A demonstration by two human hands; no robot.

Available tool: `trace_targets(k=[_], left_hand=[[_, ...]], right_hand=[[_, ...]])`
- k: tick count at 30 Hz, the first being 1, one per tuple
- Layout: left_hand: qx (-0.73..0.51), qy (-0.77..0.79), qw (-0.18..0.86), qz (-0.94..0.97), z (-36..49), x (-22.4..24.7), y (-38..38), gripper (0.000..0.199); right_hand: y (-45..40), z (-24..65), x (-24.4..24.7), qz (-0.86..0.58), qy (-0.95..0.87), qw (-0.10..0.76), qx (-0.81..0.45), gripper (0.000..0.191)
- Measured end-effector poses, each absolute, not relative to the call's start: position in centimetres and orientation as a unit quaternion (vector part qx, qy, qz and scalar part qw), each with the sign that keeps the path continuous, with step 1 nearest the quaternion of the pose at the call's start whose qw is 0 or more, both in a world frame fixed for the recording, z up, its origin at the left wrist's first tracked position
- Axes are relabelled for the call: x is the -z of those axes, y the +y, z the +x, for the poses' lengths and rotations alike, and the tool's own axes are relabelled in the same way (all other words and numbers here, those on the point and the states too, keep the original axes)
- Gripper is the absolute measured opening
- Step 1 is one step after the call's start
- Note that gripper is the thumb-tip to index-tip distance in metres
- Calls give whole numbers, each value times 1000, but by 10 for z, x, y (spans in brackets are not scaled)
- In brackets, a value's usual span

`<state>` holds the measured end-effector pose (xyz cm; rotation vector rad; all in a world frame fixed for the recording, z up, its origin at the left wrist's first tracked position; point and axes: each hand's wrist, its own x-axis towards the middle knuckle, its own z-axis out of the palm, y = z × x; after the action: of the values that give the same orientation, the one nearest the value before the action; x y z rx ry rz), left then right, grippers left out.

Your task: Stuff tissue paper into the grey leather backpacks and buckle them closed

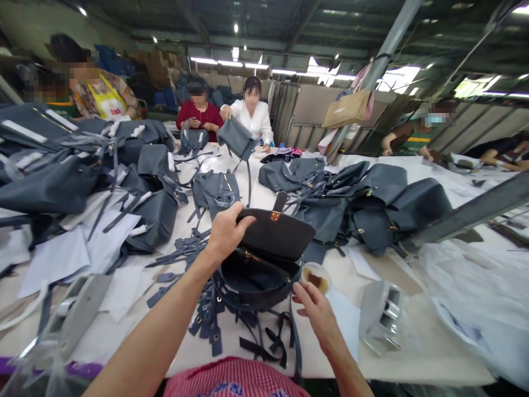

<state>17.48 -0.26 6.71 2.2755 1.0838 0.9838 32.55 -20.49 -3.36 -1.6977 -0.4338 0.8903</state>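
A dark handbag (258,295) stands in front of me with its flap (279,237) lifted and its dark inside showing. My left hand (225,231) pinches the flap's left edge between thumb and fingers. A gold clasp (274,216) sits on the strip along the flap's top edge. At the bag's right side is my right hand (314,309), fingers apart and slightly bent, the fingertips close to the rim; whether they touch it I cannot tell. Beside that hand is a round tub (316,277) with something brown in it. Several dark straps with tags (215,331) lie under and left of the bag.
Piles of dark bags lie at the left (49,182) and right (380,198). Tape dispensers (78,314) (382,311) flank me, with clear plastic sheeting (467,298) on the right. Across the table a person in white (258,118) holds up a bag (236,138). A slanted metal post (475,209) crosses at right.
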Motion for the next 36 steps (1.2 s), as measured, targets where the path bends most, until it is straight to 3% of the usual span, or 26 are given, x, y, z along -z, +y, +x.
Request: trace_targets(k=[5,13,19,23,28,30,32,36], left_hand=[[-357,396,209,820,182,-67,-2,13],[-323,457,135,818,195,-64,13,14],[-336,457,128,814,203,-60,19,15],[-334,458,135,813,208,-60,21,18],[-346,470,91,807,208,-59,17,40],[-374,433,30,820,205,-55,4,51],[-373,341,14,863,203,-48,-17,47],[-214,69,198,954,205,-20,-60,40]], right_hand=[[-184,332,26,-645,-169,633,-393,32],[-212,372,24,-535,-95,663,-515,27],[-233,367,43,-753,-189,562,-285,29],[-219,346,36,-688,-131,541,-466,51],[-212,339,32,-600,-201,579,-515,35],[-214,341,35,-580,-207,596,-515,35],[-216,343,38,-566,-213,605,-518,34],[-219,343,42,-549,-210,604,-539,35]])
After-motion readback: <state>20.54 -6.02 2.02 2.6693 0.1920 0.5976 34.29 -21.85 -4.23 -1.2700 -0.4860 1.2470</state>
